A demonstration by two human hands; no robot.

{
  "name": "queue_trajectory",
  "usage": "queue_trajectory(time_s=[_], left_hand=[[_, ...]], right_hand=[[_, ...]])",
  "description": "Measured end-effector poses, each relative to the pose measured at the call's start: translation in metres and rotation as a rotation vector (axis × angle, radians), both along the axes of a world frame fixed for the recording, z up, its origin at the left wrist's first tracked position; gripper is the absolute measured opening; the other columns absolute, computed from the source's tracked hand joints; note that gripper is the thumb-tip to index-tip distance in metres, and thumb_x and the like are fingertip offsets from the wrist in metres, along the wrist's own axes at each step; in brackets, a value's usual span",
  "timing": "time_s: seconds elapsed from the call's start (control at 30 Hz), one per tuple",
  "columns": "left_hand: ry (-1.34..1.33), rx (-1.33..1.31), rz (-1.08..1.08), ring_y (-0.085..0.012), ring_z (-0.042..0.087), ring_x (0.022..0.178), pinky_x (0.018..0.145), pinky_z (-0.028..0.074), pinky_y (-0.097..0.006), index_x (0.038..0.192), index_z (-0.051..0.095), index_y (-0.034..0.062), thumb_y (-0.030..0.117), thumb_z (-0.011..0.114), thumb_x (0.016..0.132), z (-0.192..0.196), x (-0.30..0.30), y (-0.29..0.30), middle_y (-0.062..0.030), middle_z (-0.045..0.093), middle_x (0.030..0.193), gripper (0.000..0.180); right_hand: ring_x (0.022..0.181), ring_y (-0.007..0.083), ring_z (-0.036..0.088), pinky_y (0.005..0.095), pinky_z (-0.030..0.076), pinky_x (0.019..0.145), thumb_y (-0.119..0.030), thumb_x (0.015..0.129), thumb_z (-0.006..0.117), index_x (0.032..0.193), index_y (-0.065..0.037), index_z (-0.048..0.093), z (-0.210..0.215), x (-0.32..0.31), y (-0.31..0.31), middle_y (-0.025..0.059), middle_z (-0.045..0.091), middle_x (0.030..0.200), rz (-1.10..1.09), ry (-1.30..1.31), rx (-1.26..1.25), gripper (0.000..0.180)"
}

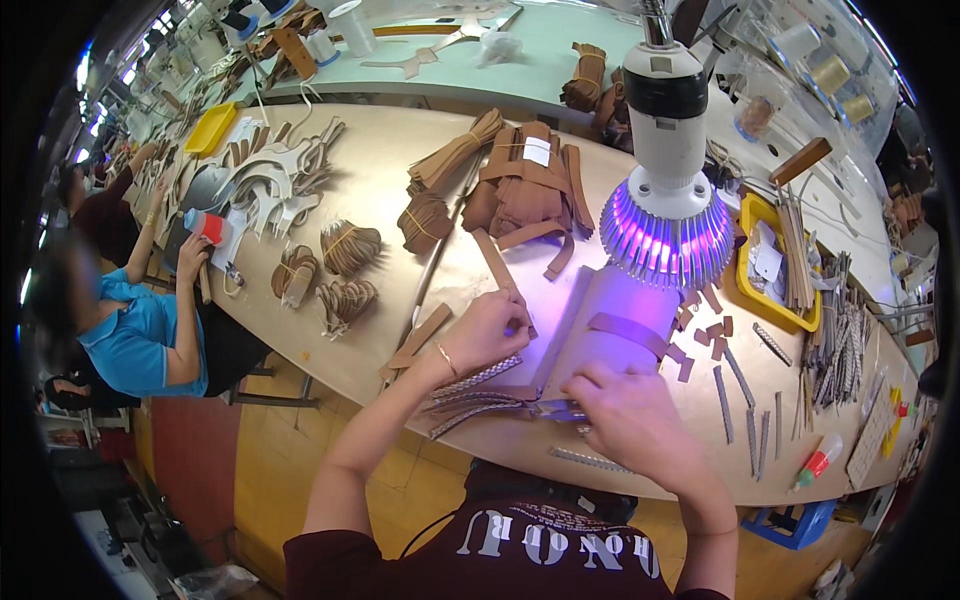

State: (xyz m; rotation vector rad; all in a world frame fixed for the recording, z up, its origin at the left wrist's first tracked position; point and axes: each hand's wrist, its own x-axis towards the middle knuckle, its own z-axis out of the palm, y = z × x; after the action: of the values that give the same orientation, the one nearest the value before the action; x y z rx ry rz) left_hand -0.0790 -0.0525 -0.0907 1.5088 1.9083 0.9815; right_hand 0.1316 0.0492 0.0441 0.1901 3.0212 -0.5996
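My left hand (487, 337) is closed, with thumb and fingertips pinched at the lower end of a brown leather strip (494, 265) that slants up and away from me. My right hand (622, 408) curls around a small silver metal tool (560, 409), whose exact kind is partly hidden by the fingers. Braided grey strips (474, 412) lie under and beside my left wrist, their ends near the tool. Just beyond my right hand, a short brown strip (630, 334) lies across a pale board (612, 310) lit violet by the lamp.
A lamp (667, 235) with a finned head hangs over the board. Bundled brown strips (528, 185) lie at the back. Cut brown pieces (716, 335), grey braided strips (738, 376) and a yellow tray (750, 290) are on the right. A co-worker in blue (140, 340) sits at left.
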Motion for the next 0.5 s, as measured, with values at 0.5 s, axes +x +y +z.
queue_trajectory(time_s=[0.5], left_hand=[[-0.573, -0.237, 0.0, -0.0089, 0.059, 0.088, 0.079, 0.051, -0.025, 0.102, 0.061, 0.0005, 0.014, 0.056, 0.097, 0.002, -0.059, 0.003, -0.0013, 0.059, 0.095, 0.015]], right_hand=[[0.085, 0.0293, 0.07, 0.0405, 0.052, 0.074, -0.029, 0.081, 0.066, 0.097, -0.001, 0.072, -0.076, -0.098, -0.008, 0.0227, 0.06, 0.121, 0.167, -0.493, 0.108, 0.033]])
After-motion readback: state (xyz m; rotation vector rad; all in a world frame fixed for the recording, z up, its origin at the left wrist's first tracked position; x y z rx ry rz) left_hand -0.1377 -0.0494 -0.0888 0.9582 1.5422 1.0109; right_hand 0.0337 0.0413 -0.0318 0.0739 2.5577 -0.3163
